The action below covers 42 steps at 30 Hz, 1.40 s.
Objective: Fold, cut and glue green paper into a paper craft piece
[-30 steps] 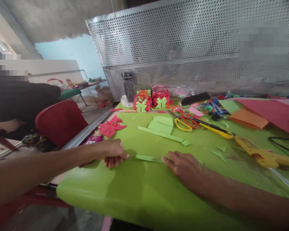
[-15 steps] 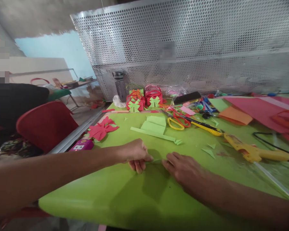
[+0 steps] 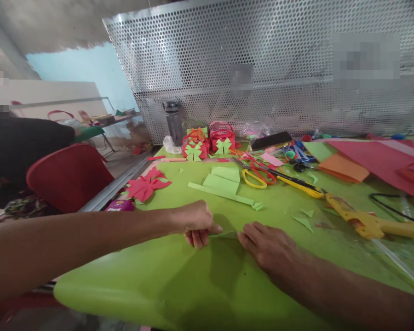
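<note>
Between my hands, just above the green table (image 3: 124, 285), stretches a narrow green paper strip (image 3: 227, 234). My left hand (image 3: 198, 224) is closed on its left end, thumb along the paper. The fingers of my right hand (image 3: 265, 243) pinch the other end. Beyond them lie folded green paper pieces (image 3: 224, 179) and a long green strip (image 3: 221, 193) with a cut, fringed end. A red paper flower (image 3: 147, 184) rests to the left. Two small red paper baskets (image 3: 222, 135) with green bows stand at the back.
Scissors with yellow and red handles (image 3: 254, 179), a yellow cutter (image 3: 300, 186) and a yellow glue gun (image 3: 365, 223) lie to the right. Coloured sheets (image 3: 376, 165) and a phone (image 3: 272, 140) are farther back. A bottle (image 3: 173, 124) stands by the perforated metal panel (image 3: 207, 59). A person sits left.
My right hand has shifted slightly right, so more of the green strip shows between my hands. The whole view has moved a little. Both hands keep their hold.
</note>
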Tool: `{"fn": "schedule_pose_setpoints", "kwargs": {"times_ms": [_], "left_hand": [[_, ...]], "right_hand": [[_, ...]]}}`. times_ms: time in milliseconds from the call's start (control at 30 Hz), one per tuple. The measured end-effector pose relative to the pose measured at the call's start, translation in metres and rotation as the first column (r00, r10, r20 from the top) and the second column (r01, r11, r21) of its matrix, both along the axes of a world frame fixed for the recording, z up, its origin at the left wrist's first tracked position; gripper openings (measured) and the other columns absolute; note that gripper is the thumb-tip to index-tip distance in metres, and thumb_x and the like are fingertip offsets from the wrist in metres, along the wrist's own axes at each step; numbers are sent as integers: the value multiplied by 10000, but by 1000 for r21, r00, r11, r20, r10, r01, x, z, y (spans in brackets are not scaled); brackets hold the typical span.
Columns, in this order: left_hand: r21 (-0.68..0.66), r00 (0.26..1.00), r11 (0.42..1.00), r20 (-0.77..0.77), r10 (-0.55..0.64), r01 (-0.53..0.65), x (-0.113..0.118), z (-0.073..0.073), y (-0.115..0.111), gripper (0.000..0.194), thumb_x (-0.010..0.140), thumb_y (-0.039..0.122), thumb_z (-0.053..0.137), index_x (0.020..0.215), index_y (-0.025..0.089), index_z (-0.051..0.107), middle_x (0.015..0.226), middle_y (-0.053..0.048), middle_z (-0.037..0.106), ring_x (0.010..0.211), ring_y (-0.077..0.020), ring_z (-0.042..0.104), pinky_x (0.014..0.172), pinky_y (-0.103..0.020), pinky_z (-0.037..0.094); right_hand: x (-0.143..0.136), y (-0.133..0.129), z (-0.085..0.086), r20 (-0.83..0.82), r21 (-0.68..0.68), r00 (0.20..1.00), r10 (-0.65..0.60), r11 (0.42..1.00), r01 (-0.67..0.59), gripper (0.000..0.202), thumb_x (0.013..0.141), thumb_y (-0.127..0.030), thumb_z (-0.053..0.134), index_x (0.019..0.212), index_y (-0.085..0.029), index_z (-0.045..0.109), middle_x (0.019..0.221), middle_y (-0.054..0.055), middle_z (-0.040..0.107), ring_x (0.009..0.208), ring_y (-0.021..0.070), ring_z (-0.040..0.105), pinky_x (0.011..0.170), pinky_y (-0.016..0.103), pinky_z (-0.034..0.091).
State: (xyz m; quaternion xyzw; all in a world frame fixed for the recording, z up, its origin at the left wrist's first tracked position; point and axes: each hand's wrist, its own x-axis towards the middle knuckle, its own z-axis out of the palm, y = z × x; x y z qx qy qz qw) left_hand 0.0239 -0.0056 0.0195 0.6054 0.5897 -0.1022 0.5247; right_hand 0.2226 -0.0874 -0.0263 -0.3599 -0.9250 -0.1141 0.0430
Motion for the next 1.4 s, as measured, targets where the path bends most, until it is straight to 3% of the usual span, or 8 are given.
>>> {"fn": "schedule_pose_setpoints", "kwargs": {"times_ms": [300,733,833,967,1033,1200,1300,1400], "left_hand": [[40,998,998,-36,48,-47,-25,6,-2,291,692,346,643,549,156,475,392,7,550,316,-118,506,334,-221,417],[143,983,977,-70,170,-159,-87,4,-9,337,635,461,643,574,160,503,403,3,561,325,-123,506,319,-208,383],[180,981,969,-63,183,-169,-93,10,-9,325,639,442,641,574,161,493,404,0,563,326,-124,510,321,-203,375],[318,981,929,104,164,-189,-67,31,-11,276,676,387,622,610,149,498,450,21,579,377,-97,536,404,-200,437],[301,975,940,200,101,-159,-42,36,-14,249,688,380,620,686,149,528,489,19,615,386,-103,553,408,-206,448],[153,988,987,137,-67,45,4,13,-16,250,703,366,611,623,153,507,452,7,607,357,-123,559,355,-201,426],[144,992,986,81,-97,85,10,-1,-13,304,671,376,642,537,146,495,392,-6,568,309,-127,527,321,-208,413],[152,991,981,30,-127,121,10,-2,-11,331,670,393,639,503,151,488,379,-4,553,309,-124,523,314,-204,412]], "right_hand": [[2,-1,0,-29,-43,1000,2,999,-3,242,685,-63,540,906,-160,556,867,54,547,755,191,483,573,315,387],[2,0,-5,-75,14,997,-4,1000,5,314,679,-9,554,955,-158,557,859,30,558,744,174,495,583,298,391],[3,1,-7,-76,31,997,11,999,-9,313,682,-27,558,968,-155,554,873,41,561,753,174,499,575,292,385],[3,2,-6,-44,37,999,26,999,-24,263,674,-34,557,909,-152,558,830,47,549,724,171,488,547,289,363],[3,2,-5,-44,34,998,39,999,-37,252,684,-43,559,908,-158,550,837,45,539,718,168,482,541,287,355],[1,1,-1,-19,65,1000,14,998,-13,217,720,-84,579,924,-152,546,817,39,532,710,172,483,526,293,348],[-2,-1,3,7,72,1000,-17,997,16,219,710,-71,589,912,-147,556,811,40,543,724,178,489,537,301,357],[-3,-2,4,26,53,1000,-13,999,12,204,708,-82,595,897,-151,561,822,43,545,727,182,488,539,309,361]]}}
